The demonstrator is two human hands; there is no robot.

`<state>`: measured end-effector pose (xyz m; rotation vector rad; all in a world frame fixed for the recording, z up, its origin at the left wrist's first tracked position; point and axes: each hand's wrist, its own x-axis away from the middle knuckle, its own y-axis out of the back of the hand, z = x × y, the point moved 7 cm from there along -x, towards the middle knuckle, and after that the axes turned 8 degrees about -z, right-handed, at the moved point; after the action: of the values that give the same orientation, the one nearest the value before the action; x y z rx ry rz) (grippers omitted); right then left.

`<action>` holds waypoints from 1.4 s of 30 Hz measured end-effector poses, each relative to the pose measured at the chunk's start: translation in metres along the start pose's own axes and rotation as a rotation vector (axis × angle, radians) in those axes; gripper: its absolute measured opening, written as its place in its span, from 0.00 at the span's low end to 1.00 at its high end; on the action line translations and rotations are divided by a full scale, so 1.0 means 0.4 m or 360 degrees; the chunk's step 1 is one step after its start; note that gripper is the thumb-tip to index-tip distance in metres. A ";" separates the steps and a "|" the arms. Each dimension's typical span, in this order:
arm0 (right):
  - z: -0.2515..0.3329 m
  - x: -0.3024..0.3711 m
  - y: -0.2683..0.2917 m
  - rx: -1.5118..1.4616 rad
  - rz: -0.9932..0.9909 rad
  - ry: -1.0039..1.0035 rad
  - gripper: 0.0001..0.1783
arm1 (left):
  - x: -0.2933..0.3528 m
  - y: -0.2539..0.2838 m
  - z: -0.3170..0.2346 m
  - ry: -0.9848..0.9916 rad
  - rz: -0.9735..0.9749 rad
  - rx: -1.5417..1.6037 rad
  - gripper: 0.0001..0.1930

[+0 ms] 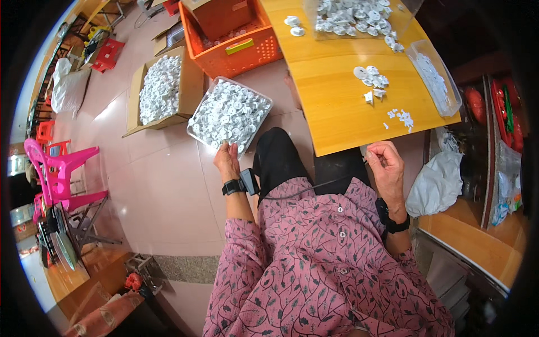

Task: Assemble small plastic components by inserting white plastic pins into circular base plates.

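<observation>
Staying low should suit the left hand (227, 162) at the tub (270, 103) left of the table (331, 115); the right hand (387, 167) curls beside the table. Either's hold, I can't tell.

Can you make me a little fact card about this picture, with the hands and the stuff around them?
Left hand: at the near edge of a clear tray filled with white parts; grip unclear
Right hand: fingers curled by the table edge; can't tell if it holds anything
Table: yellow, with small white pieces nearest the right hand
Floor: cardboard box of white parts, orange crate
</observation>
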<state>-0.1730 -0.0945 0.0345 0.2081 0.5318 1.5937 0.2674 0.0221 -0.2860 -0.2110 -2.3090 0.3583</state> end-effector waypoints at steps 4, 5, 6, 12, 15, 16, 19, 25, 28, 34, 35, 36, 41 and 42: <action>-0.023 -0.004 0.057 0.0308 -0.0199 0.0157 0.05 | 0.132 -0.121 -0.009 -0.0012 0.0304 -0.0014 0.06; -0.019 -0.008 0.054 0.0296 -0.0232 0.0162 0.05 | 0.154 -0.129 -0.044 -0.0033 0.0342 0.0012 0.06; -0.021 -0.012 0.061 0.0313 -0.0289 0.0193 0.05 | 0.204 -0.163 -0.063 -0.0108 0.0390 -0.0055 0.08; -0.036 -0.033 0.091 0.0493 -0.0427 0.0327 0.07 | 0.541 -0.390 -0.149 -0.0471 0.0711 -0.0388 0.14; -0.024 -0.046 0.089 0.0847 -0.0478 0.0587 0.09 | 0.697 -0.479 -0.124 -0.0566 0.1018 -0.0649 0.11; -0.021 -0.051 0.081 0.0917 -0.0415 0.0552 0.14 | 0.732 -0.496 -0.106 -0.0580 0.1127 -0.0695 0.10; 0.004 -0.057 0.069 0.1059 -0.0336 0.0599 0.18 | 0.825 -0.547 -0.050 -0.0723 0.1362 -0.0906 0.09; 0.000 -0.049 0.071 0.1043 -0.0291 0.0606 0.18 | 0.911 -0.668 0.057 -0.1412 0.1620 -0.1291 0.15; -0.009 -0.050 0.069 0.0970 -0.0331 0.0681 0.14 | 0.943 -0.706 0.087 -0.1931 0.1670 -0.1363 0.20; -0.019 -0.051 0.088 0.0850 -0.0442 0.0831 0.09 | 0.975 -0.730 0.133 -0.2166 0.1696 -0.1516 0.16; -0.023 -0.050 0.088 0.0848 -0.0431 0.0831 0.09 | 0.976 -0.728 0.130 -0.2155 0.1673 -0.1511 0.15; -0.033 -0.050 0.091 0.0827 -0.0421 0.0837 0.09 | 0.975 -0.725 0.130 -0.2165 0.1651 -0.1526 0.15; -0.025 -0.044 0.084 0.0850 -0.0434 0.0829 0.09 | 0.954 -0.698 0.125 -0.2064 0.1679 -0.1377 0.12; -0.024 -0.041 0.084 0.0863 -0.0443 0.0822 0.09 | 0.955 -0.695 0.126 -0.2058 0.1696 -0.1369 0.12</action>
<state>-0.2054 -0.1128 0.0446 0.1162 1.3371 1.1959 -0.0429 -0.1516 0.0293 -2.2211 -3.2049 -0.1224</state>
